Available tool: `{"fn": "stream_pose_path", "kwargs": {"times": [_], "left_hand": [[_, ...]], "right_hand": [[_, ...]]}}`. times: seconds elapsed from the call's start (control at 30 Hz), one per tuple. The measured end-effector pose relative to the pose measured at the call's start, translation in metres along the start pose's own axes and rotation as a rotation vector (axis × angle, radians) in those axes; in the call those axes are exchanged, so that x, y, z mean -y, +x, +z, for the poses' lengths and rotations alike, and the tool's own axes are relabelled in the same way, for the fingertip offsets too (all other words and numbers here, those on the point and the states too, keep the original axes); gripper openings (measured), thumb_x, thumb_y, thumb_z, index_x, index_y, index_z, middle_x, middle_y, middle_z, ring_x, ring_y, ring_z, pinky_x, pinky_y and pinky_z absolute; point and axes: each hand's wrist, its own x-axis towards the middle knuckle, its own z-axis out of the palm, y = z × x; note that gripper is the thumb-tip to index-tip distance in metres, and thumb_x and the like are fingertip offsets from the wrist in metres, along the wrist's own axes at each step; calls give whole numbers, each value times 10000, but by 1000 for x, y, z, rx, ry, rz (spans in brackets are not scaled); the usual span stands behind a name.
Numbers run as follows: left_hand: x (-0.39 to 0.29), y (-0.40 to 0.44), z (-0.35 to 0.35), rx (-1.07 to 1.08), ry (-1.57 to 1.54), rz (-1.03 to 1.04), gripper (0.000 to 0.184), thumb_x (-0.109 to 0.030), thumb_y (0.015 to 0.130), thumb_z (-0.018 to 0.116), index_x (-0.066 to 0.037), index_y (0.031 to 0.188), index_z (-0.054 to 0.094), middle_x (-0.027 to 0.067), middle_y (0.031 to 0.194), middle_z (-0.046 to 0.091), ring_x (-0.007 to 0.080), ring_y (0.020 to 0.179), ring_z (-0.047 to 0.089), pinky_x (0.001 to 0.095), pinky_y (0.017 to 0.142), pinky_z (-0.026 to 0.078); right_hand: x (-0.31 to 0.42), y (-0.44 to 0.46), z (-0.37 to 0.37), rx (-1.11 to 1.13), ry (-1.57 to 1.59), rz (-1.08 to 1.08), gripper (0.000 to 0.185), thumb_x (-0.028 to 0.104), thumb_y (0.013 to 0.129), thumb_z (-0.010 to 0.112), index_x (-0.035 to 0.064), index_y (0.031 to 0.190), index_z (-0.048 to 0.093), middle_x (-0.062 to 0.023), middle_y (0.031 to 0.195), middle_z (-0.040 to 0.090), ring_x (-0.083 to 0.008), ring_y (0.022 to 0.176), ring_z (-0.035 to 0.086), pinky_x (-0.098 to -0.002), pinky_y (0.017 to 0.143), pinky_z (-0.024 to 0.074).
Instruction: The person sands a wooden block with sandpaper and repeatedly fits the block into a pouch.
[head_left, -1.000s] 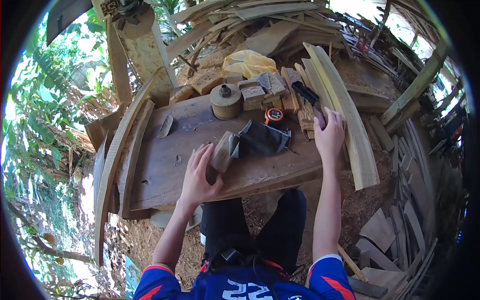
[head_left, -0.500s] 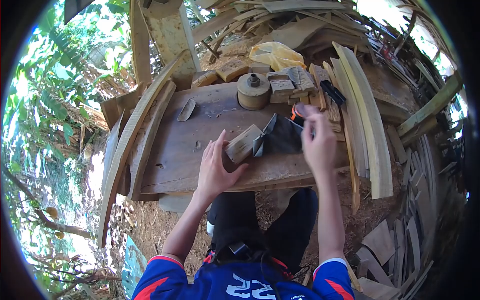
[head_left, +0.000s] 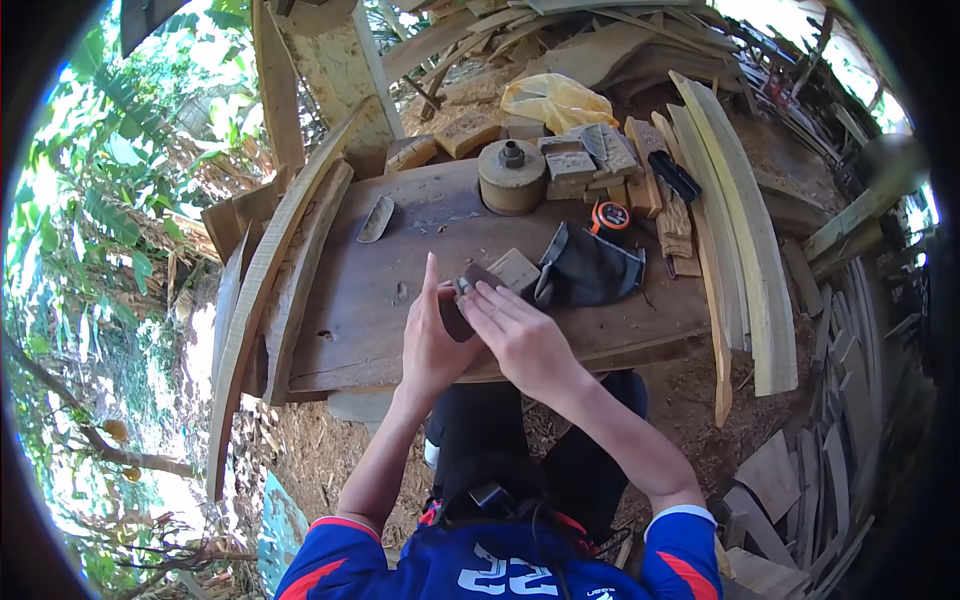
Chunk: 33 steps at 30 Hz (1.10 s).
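Observation:
My left hand [head_left: 432,338] is over the front of the wooden bench, index finger pointing up, its other fingers curled around a dark brown flat piece [head_left: 457,318]. The fingers of my right hand [head_left: 525,345] are pressed together over the same piece, meeting my left hand. Its full shape is hidden between the hands. Just beyond my right fingers lies a pale wooden block [head_left: 515,268], partly covered by them. A crumpled black cloth [head_left: 588,268] rests to its right. Behind the cloth sits an orange and black tape measure [head_left: 609,217].
On the bench [head_left: 350,290] stands a round wooden piece with a metal fitting [head_left: 512,178]. Stacked wood blocks [head_left: 585,165], a black-handled tool [head_left: 673,177] and a yellow plastic bag [head_left: 555,100] lie behind. Long curved boards [head_left: 740,230] flank the right side.
My right hand has moved left from the tape measure to meet my left hand. My left hand has gone from spread beside the block to curled around the dark brown piece.

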Motion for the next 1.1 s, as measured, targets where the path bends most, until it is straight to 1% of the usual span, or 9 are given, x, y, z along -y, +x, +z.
{"fn": "stream_pose_path", "kwargs": {"times": [0.17, 0.3, 0.4, 0.47, 0.57, 0.67, 0.83, 0.93, 1.1], "left_hand": [[-1, -3, 3, -5, -9, -2, 1357, -177, 763, 1001, -51, 1814, 153, 198, 1280, 742, 386, 1227, 714, 497, 1105, 556], [0, -3, 0, 10, 11, -23, 1366, -177, 759, 1003, -56, 1816, 147, 195, 1296, 744, 387, 1258, 703, 501, 1131, 541], [-3, -3, 1, 8, -6, -22, 1364, -182, 756, 1009, -55, 1815, 158, 187, 1311, 750, 384, 1287, 694, 498, 1156, 523], [0, -1, 4, -11, -12, -12, 1363, -185, 756, 1012, -54, 1814, 164, 188, 1318, 751, 383, 1291, 693, 496, 1162, 519], [7, -2, 7, -70, 25, 48, 1322, -177, 750, 1023, -29, 1791, 221, 207, 1278, 779, 377, 1217, 758, 487, 1095, 585], [-2, -3, 6, -69, 96, 62, 1279, -132, 765, 990, -28, 1788, 229, 210, 1287, 782, 382, 1227, 759, 480, 1099, 585], [-1, -2, 8, -68, 31, 19, 1274, -149, 767, 987, -31, 1788, 233, 221, 1303, 781, 387, 1235, 762, 471, 1107, 588], [0, -2, 8, -68, 35, 37, 1280, -170, 766, 995, -35, 1787, 236, 226, 1307, 781, 382, 1238, 765, 471, 1100, 595], [-1, -3, 7, -70, 48, 18, 1274, -176, 769, 998, -39, 1786, 243, 217, 1303, 786, 370, 1235, 771, 472, 1084, 605]], "right_hand": [[-35, 9, -4, -48, 8, 276, 444, 65, 994, 636, -38, 1423, 688, -245, 1463, 729, -365, 1415, 688, -470, 1246, 523], [2, -1, 10, -36, 63, 111, 435, 44, 981, 631, -46, 1403, 685, -252, 1429, 744, -384, 1379, 704, -470, 1218, 542], [-34, 13, 2, -96, 51, 379, 413, 42, 979, 632, -34, 1380, 694, -263, 1412, 747, -400, 1366, 709, -473, 1192, 559], [-5, 16, 0, -66, -45, 393, 407, 52, 983, 644, -57, 1373, 684, -273, 1401, 748, -415, 1331, 726, -480, 1169, 572], [14, -6, 20, -88, 19, 176, 465, 46, 977, 643, -62, 1428, 670, -284, 1422, 738, -410, 1357, 716, -481, 1178, 565], [-19, 3, 5, -90, 15, 451, 474, 55, 986, 634, -58, 1445, 670, -281, 1434, 737, -393, 1377, 712, -492, 1205, 546], [24, -4, 19, -96, -23, 208, 456, 57, 998, 627, -58, 1438, 672, -297, 1406, 739, -439, 1366, 702, -480, 1166, 573], [-13, 8, -3, -70, 36, 498, 488, 71, 1003, 631, -81, 1466, 650, -311, 1405, 736, -419, 1375, 705, -494, 1189, 559], [18, -5, 21, -61, -133, 256, 476, 63, 1005, 619, -103, 1450, 640, -321, 1445, 712, -430, 1384, 697, -486, 1210, 547]]}}
